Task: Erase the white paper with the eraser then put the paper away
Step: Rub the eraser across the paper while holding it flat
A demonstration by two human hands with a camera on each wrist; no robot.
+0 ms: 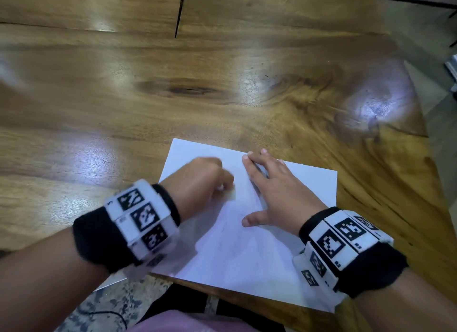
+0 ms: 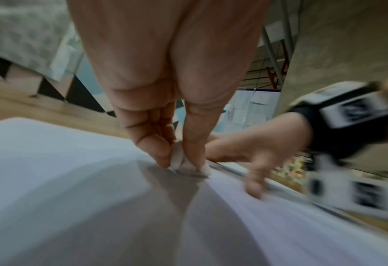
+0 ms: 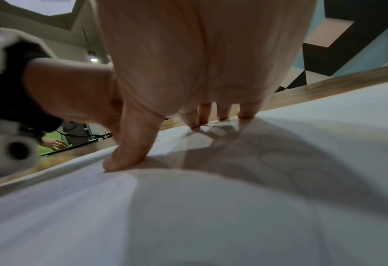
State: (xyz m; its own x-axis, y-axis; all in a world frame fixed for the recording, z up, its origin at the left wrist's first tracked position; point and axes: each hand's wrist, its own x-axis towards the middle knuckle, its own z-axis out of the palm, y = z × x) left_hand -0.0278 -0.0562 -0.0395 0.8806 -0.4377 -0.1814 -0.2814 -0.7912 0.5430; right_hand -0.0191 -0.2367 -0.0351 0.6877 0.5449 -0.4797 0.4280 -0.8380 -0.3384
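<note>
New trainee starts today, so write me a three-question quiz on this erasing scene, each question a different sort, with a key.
1. True or false: the right hand lies flat with spread fingers on the white paper.
2. Which hand pinches the eraser? A) the left hand B) the right hand C) neither
3. Fill in: the paper's near edge overhangs the edge of the wooden ____.

Key: 1 true; 2 A; 3 table.
</note>
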